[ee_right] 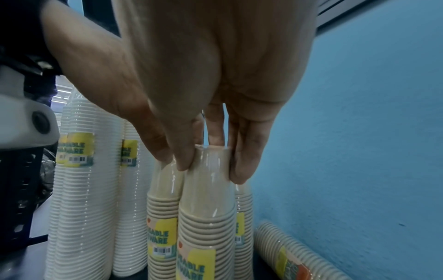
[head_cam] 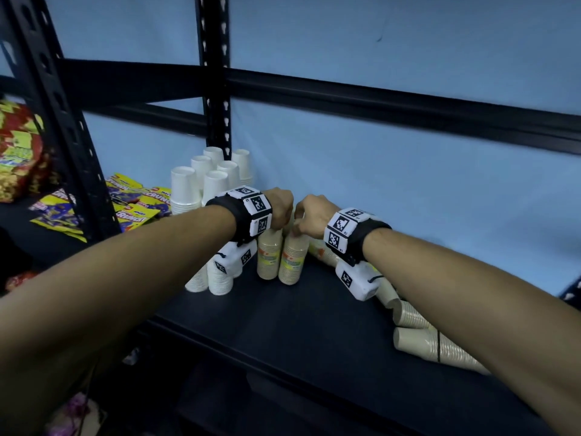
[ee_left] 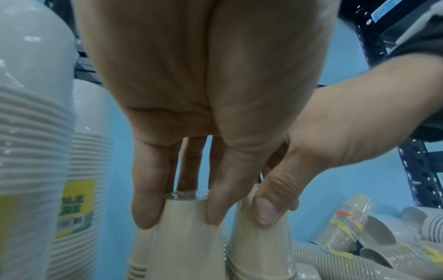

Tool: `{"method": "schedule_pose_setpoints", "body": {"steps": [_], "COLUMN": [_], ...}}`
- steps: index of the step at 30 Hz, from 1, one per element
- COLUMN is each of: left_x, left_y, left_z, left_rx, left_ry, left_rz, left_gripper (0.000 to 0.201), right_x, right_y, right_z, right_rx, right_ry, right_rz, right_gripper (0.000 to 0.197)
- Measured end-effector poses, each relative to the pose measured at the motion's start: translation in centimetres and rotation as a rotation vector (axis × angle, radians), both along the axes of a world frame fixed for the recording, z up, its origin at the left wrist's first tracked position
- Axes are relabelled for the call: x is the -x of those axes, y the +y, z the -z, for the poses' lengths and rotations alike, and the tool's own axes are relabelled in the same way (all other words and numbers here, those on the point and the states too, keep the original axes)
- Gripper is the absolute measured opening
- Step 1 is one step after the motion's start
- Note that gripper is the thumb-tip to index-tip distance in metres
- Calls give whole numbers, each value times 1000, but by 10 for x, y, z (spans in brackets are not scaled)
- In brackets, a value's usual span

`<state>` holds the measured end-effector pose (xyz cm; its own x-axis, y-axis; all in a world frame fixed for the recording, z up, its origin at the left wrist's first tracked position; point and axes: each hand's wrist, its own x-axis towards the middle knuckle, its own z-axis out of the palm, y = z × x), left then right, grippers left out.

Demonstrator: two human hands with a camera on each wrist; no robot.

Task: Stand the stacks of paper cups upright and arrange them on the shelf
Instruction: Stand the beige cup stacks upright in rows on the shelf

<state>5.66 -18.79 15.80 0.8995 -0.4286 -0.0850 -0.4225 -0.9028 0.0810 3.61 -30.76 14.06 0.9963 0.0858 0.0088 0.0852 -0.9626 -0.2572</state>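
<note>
Two beige cup stacks in clear wrap stand side by side mid-shelf. My left hand (head_cam: 280, 212) (ee_left: 182, 189) grips the top of the left beige stack (head_cam: 268, 256) (ee_left: 184, 236) from above, fingers curled round it. Beside it, my right hand (head_cam: 309, 215) (ee_right: 213, 147) holds the top of the right beige stack (head_cam: 292, 262) (ee_right: 208, 199) the same way. A third beige stack stands behind them in the right wrist view. Several white stacks (head_cam: 201, 177) (ee_right: 84, 189) stand upright at the back left. More beige stacks (head_cam: 440, 344) (ee_right: 294, 255) lie on their sides to the right.
The dark shelf board (head_cam: 283, 325) has open room in front of the standing stacks. A black upright post (head_cam: 217, 89) and a crossbeam run behind, against a blue wall (head_cam: 408, 184). Yellow snack packets (head_cam: 132, 202) lie on the neighbouring shelf at the left.
</note>
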Motion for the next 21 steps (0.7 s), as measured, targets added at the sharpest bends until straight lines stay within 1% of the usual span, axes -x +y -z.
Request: {"method": "schedule_pose_setpoints", "body": {"steps": [5, 9, 16, 21], "left_x": [-1, -4, -9, -9], "left_y": [5, 6, 8, 6], "left_z": [3, 8, 12, 6], "left_rx": [16, 23, 28, 23], "left_ry": [15, -6, 6, -20], "left_rz": [-25, -45, -56, -58], "left_gripper": [27, 25, 22, 22], "right_x": [-1, -2, 0, 3], "right_y": [5, 7, 8, 4], "right_z": [2, 5, 7, 1], "right_rx": [-30, -47, -84, -92], "right_ry": [-6, -13, -13, -19], "right_rz": [-18, -21, -12, -18], "right_gripper": [28, 25, 32, 33]}}
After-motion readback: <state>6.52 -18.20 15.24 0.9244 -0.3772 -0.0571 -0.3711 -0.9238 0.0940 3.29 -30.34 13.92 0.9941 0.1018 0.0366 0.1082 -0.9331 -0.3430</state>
